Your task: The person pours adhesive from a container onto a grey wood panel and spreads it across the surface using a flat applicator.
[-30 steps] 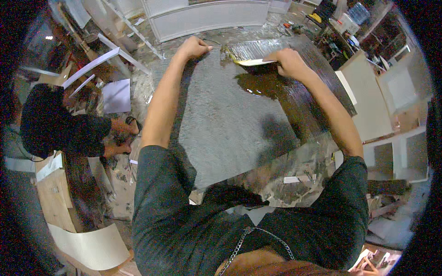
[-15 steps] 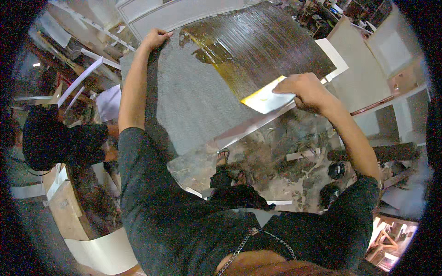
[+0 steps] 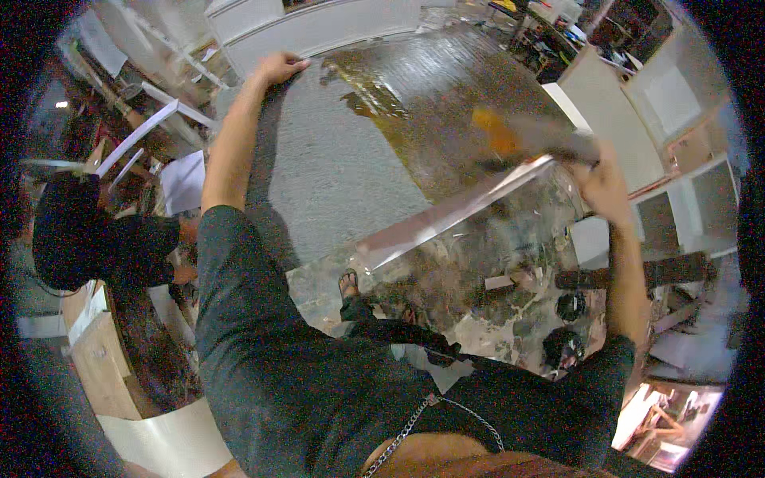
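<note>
A large grey board (image 3: 335,171) lies tilted in front of me, its far right part wet with amber-brown glue (image 3: 430,103). My left hand (image 3: 279,66) rests flat on the board's far left edge, arm stretched out. My right hand (image 3: 602,182) is off the board's right edge, gripping a flat spreader (image 3: 530,137) that is blurred and smeared with orange glue. The board's near edge (image 3: 446,217) shows pale. My feet in sandals (image 3: 348,283) stand on the stained floor below it.
Another person (image 3: 80,239) in dark clothes crouches at the left among wooden panels (image 3: 100,358). White cabinet parts (image 3: 669,95) stand at the right and a white panel (image 3: 319,24) at the back. Scraps and dark objects (image 3: 570,307) litter the floor.
My right hand has swept the spreader from the board's far end across to the right and off its edge. The glue patch has spread wider. My left hand stays on the far edge.
</note>
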`<state>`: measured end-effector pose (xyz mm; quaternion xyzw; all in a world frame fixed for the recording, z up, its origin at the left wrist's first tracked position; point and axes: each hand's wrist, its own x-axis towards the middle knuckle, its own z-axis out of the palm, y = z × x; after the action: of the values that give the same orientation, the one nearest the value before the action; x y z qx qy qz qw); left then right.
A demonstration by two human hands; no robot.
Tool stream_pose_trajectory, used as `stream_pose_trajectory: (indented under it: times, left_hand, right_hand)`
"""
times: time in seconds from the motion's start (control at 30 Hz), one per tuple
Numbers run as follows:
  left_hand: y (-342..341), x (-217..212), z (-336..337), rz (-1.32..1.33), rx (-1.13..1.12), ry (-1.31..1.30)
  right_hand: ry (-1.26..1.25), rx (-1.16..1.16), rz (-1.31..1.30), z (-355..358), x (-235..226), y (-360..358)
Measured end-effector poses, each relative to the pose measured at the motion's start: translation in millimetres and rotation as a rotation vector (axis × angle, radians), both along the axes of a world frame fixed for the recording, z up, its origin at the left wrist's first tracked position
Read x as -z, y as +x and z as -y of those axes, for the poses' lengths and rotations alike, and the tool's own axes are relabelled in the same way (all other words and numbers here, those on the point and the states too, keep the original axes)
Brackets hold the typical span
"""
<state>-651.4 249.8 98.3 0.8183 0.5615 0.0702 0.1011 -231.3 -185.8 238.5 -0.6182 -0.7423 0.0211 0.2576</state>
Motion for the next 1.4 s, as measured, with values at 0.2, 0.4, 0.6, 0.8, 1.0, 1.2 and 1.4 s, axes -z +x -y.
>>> stream_pose_trajectory:
  times: [0.2,0.4,0.6,0.8,1.0,1.2,1.4]
  left_hand:
    - [-63.5,-19.0,-1.2,-0.150,0.127,0.198]
    - [-80.1,-16.7,29.6,0.089,0.110,0.000]
    - [-76.0,-0.2,27.9,0.204,0.018,-0.054]
    - [-69.4,-5.8,23.6,0.148,-0.030,-0.059]
    - [-72.2,-2.6,24.4,0.165,-0.037,-0.078]
    - [-57.4,-5.7,20.4,0.124,-0.027,-0.080]
    - [-36.8,-8.2,30.3,0.105,-0.111,-0.066]
  right_hand:
    - [-0.010,-0.233,-0.243,-163.0,-11.7,-83.2]
    - [0.132,-0.482,0.081,-320.2,62.3,-160.9]
    - [0.117,-0.382,0.230,-342.7,93.4,-193.1]
    - [0.222,-0.343,0.404,-348.5,104.2,-201.6]
    - [0.207,-0.428,0.440,-293.9,107.3,-203.7]
    - [0.249,-0.437,0.216,-286.3,93.8,-176.0]
    - [0.099,-0.203,0.382,-343.5,105.4,-166.8]
